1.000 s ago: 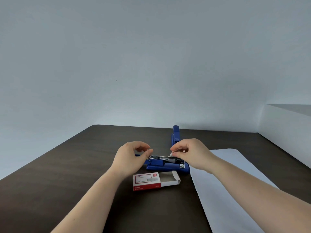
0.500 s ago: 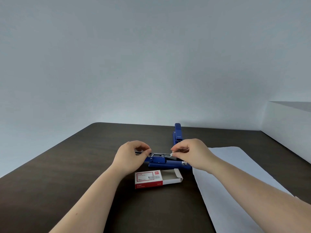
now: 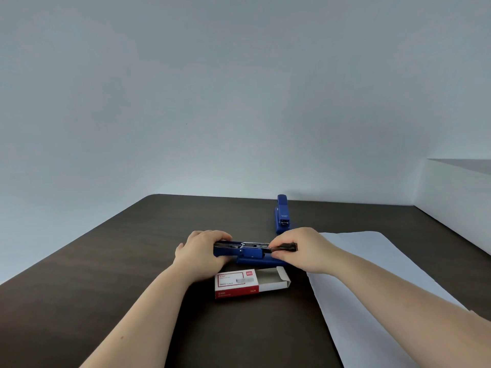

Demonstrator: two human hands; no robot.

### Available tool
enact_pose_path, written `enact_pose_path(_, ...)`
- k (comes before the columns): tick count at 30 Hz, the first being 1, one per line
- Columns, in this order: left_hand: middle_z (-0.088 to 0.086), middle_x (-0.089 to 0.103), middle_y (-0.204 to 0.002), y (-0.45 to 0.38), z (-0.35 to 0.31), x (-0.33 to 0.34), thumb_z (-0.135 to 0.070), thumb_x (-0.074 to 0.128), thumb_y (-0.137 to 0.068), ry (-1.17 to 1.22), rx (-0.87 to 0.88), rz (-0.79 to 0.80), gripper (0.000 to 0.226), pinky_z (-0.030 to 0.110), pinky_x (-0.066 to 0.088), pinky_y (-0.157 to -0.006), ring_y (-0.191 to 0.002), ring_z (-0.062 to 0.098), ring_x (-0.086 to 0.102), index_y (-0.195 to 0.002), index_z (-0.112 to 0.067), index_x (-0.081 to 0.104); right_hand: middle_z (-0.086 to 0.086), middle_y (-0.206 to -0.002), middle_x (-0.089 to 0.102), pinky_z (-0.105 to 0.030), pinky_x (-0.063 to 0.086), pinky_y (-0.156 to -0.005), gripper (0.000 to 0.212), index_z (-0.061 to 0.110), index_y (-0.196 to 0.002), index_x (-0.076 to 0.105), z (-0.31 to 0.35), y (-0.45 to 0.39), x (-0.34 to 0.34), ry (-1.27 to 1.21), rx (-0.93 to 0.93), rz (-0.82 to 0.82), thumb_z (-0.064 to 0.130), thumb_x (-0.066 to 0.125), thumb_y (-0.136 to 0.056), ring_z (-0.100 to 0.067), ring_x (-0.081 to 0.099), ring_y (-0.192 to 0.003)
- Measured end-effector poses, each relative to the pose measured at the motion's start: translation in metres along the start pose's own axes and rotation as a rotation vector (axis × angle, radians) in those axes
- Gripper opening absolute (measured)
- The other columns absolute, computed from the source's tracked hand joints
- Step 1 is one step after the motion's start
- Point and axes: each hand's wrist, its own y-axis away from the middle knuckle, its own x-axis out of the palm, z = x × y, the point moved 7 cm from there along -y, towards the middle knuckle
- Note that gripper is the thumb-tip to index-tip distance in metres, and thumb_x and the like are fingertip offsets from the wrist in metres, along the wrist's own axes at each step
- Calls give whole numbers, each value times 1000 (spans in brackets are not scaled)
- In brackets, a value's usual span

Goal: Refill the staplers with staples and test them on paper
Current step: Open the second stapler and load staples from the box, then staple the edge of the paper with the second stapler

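The open stapler [image 3: 251, 252] lies sideways at table centre, just far of the staple box [image 3: 249, 284], top swung open toward the left and the metal magazine showing in the middle. Your left hand [image 3: 203, 252] wraps the left end, fingers closed around the blue top. Your right hand [image 3: 305, 248] is on the right end, fingertips pinched together at the front of the magazine; whether a staple strip sits between them, can't tell, too small and partly hidden. Can't tell if the channel is loaded either.

Judged progress: you're mid-refill on stapler one. It isn't closed, so loading isn't done. The box lies open, tray slid out to the right, and that tray end looks empty; contents otherwise hidden.

The second stapler [image 3: 283, 213] lies closed further back, right of centre, well apart from both hands. Nothing shows whether it has been refilled, so count it as likely still to do.

The paper sheet [image 3: 372, 282] lies flat on the right, its near-left edge just beside your right wrist. No staple marks visible on it, so testing looks not started.

Left to do, likely: seat staples, close this one, handle the second, then punch both on the sheet. All sits on the dark table [image 3: 106, 274].
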Motion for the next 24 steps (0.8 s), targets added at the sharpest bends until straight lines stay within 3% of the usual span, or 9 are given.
enact_pose_path(3,-11,61,-121,-1,8,-5,-49,71,-73,67,-33,-34,53,44,44,-101,-122,17,47,-122,-38,55,7,-101,71,-12,43,-73,20,23,-105,73,-9,3,-4,-94,62,-66,27,61,-89,-2,59,-81)
enact_pose_path(5,-8,62,-115,-1,11,-9,-46,75,-70,90,-52,-39,58,38,47,-97,-115,17,53,-123,-36,54,4,-94,72,-19,47,-73,21,23,-103,74,-15,6,-4,-173,105,-84,30,59,-90,-8,62,-82)
enact_pose_path(7,-6,60,-107,0,10,-15,-40,80,-68,119,-48,-45,62,31,48,-91,-104,14,57,-124,-32,53,8,-89,70,-15,44,-71,22,22,-104,73,-18,9,-7,-307,134,-137,30,58,-90,-5,62,-84)
enact_pose_path(9,-4,57,-101,3,8,-29,-35,83,-66,145,-31,-105,64,25,45,-83,-96,12,56,-123,-29,55,10,-95,71,-12,44,-76,20,21,-103,72,-23,12,-18,-483,169,-246,28,59,-90,-1,62,-91)
enact_pose_path(11,-1,54,-104,7,6,-47,-32,84,-65,187,-14,-183,64,23,42,-81,-93,11,55,-123,-28,56,7,-95,73,-18,47,-82,17,21,-94,73,-30,13,-31,-554,211,-344,27,58,-91,-3,65,-93)
enact_pose_path(16,-2,60,-108,7,-15,-66,-19,84,-68,498,13,-224,57,21,44,-85,-101,13,60,-118,-32,60,0,-96,73,-32,48,-88,22,12,-95,71,-56,12,-47,-372,310,-325,25,54,-93,-14,66,-95)
enact_pose_path(19,-5,62,-102,0,-49,-68,-15,83,-69,580,95,-186,52,9,42,-77,-98,6,62,-113,-33,63,2,-95,70,-27,47,-82,22,11,-97,71,-71,10,-48,-272,312,-300,22,52,-93,-15,62,-94)
enact_pose_path(24,-13,64,-106,-19,-107,-46,-19,83,-69,530,209,-20,45,9,44,-79,-102,2,61,-109,-30,65,4,-108,67,-21,39,-82,21,17,-107,67,-92,7,-50,-154,310,-292,22,53,-93,-10,56,-96)
